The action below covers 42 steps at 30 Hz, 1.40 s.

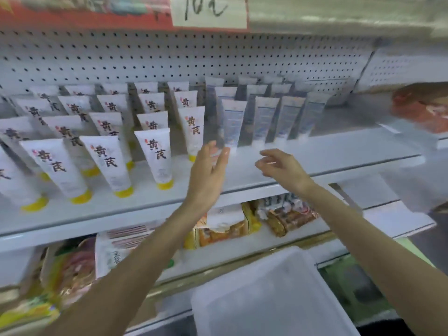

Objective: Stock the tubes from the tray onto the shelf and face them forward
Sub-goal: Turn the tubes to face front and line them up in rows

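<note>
1. Many glossy white tubes (pixel 155 156), yellow-capped, stand cap-down on the white metal shelf (pixel 315 156); perforated pegboard (pixel 169 59) behind.
2. Left hand (pixel 208 170) flat, right hand (pixel 281 166) loosely curled; both released.
3. Translucent plastic tray (pixel 266 299) below.

Bare forearms (pixel 135 255); bare left grip (pixel 208 172), right grip (pixel 283 168)

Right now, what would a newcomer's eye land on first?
Rows of white yellow-capped tubes with bold black characters fill the left half of the shelf, paler blue-printed tubes standing to their right. The left hand and right hand hover before the shelf holding nothing, above a white tray at bottom centre.
</note>
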{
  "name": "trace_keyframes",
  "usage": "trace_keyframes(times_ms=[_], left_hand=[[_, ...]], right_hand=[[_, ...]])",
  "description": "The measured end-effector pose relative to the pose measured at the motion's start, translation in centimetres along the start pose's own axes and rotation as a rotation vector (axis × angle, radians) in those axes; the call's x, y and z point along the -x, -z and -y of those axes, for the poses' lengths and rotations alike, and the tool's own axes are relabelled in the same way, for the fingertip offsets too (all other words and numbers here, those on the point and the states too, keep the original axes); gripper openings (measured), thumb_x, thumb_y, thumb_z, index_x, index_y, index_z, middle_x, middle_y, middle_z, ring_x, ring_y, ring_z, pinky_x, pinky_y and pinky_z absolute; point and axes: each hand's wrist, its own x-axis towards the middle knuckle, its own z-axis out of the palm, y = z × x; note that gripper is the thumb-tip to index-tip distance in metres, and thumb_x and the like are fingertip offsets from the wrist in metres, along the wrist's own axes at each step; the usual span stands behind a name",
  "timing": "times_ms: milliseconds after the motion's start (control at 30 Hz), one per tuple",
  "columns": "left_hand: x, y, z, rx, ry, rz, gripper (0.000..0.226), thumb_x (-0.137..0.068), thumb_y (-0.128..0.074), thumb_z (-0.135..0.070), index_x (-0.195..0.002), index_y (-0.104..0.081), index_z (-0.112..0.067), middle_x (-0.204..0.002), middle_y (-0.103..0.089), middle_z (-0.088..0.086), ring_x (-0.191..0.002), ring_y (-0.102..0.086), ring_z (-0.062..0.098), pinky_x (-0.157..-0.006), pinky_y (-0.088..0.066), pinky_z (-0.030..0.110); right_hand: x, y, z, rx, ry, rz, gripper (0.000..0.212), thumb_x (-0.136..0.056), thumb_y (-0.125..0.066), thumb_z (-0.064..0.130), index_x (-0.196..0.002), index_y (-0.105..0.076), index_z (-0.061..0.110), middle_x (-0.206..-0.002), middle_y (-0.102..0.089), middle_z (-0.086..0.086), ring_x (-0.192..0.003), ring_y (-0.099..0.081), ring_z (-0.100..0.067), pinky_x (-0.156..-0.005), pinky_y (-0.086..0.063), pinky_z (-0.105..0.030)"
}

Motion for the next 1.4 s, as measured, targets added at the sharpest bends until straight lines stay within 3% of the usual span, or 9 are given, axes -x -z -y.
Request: trace_keyframes(times_ms=[67,200,433,567,733,933,1100,1233,1400], left_hand=[[0.4,-1.5,1.7,0.005,0.053,-0.008,0.049,-0.099,-0.043,-0.031,-0.142,-0.036,-0.009,-0.142,-0.044,0.005,-0.12,-0.044,0.009,-0.089,-0.028,0.005],[-1.4,-3.3,3.7,0.005,0.078,0.035,0.055,-0.099,-0.041,-0.034,-0.147,-0.028,-0.012,-0.149,-0.035,0.003,-0.131,-0.04,0.012,-0.104,-0.029,0.019],[-5.6,-5.7,5.9,0.101,0.1,-0.06,0.058,-0.099,-0.044,-0.033,-0.15,-0.024,-0.014,-0.149,-0.036,0.005,-0.131,-0.041,0.015,-0.102,-0.029,0.02],[-7.4,-7.2,6.8,0.091,0.097,-0.132,0.061,-0.095,-0.053,-0.032,-0.147,-0.028,-0.011,-0.147,-0.039,0.007,-0.131,-0.041,0.017,-0.107,-0.033,0.029],[-10.3,-9.4,6.9,0.121,0.153,-0.279,0.069,-0.085,-0.069,-0.029,-0.141,-0.035,-0.006,-0.139,-0.047,0.01,-0.125,-0.048,0.021,-0.102,-0.038,0.029],[-12.7,-10.3,7.9,0.154,0.106,-0.409,0.041,-0.073,-0.08,-0.02,-0.106,-0.056,-0.018,-0.107,-0.065,0.004,-0.094,-0.062,0.017,-0.075,-0.043,0.013],[-13.9,-10.9,8.3,0.148,0.127,-0.444,0.055,-0.057,-0.083,-0.034,-0.102,-0.055,-0.018,-0.102,-0.067,0.004,-0.088,-0.065,0.018,-0.077,-0.053,0.029],[-14.0,-10.8,8.8,0.09,0.128,-0.486,0.043,-0.061,-0.084,-0.03,-0.092,-0.056,-0.022,-0.094,-0.068,0.004,-0.082,-0.066,0.021,-0.077,-0.055,0.043],[-14.1,-10.8,8.9,0.08,0.118,-0.487,0.036,-0.067,-0.084,-0.023,-0.083,-0.053,-0.029,-0.086,-0.066,-0.002,-0.078,-0.064,0.019,-0.074,-0.053,0.032]], right_hand=[[-0.2,-0.9,-1.6,-0.159,-0.065,-0.025,0.044,-0.09,-0.062,0.031,-0.129,-0.052,0.015,-0.117,-0.062,-0.006,-0.103,-0.063,-0.022,-0.096,-0.049,-0.046],[-1.0,-2.1,-3.2,-0.287,-0.072,-0.105,0.042,-0.092,-0.06,0.026,-0.131,-0.051,0.014,-0.124,-0.059,-0.008,-0.114,-0.058,-0.023,-0.102,-0.046,-0.045],[-3.3,-3.4,-4.6,-0.381,-0.03,-0.148,0.033,-0.093,-0.058,0.027,-0.126,-0.056,0.021,-0.118,-0.062,0.003,-0.114,-0.058,-0.014,-0.104,-0.045,-0.036],[-4.0,-3.9,-5.3,-0.463,-0.019,-0.275,0.028,-0.093,-0.059,0.022,-0.121,-0.056,0.018,-0.112,-0.064,0.001,-0.105,-0.062,-0.014,-0.094,-0.049,-0.025],[-6.9,-2.3,-5.3,-0.399,-0.035,-0.456,0.039,-0.09,-0.065,0.021,-0.125,-0.051,0.013,-0.116,-0.059,0.0,-0.099,-0.058,-0.008,-0.083,-0.043,-0.015],[-10.5,-1.5,-6.1,-0.31,0.011,-0.413,0.056,-0.084,-0.072,0.021,-0.131,-0.045,0.007,-0.121,-0.055,-0.002,-0.106,-0.052,-0.009,-0.091,-0.039,-0.015],[-12.7,-2.2,-6.5,-0.209,0.059,-0.406,0.053,-0.08,-0.075,0.022,-0.123,-0.049,0.005,-0.122,-0.058,-0.007,-0.111,-0.055,-0.018,-0.087,-0.036,-0.015],[-14.4,-2.5,-6.6,-0.213,0.047,-0.433,0.051,-0.078,-0.076,0.019,-0.119,-0.051,0.003,-0.118,-0.063,-0.012,-0.11,-0.059,-0.027,-0.09,-0.044,-0.027],[-15.3,-2.7,-6.8,-0.23,0.031,-0.489,0.04,-0.079,-0.074,0.026,-0.11,-0.056,0.008,-0.104,-0.067,-0.007,-0.097,-0.062,-0.026,-0.077,-0.043,-0.025]])
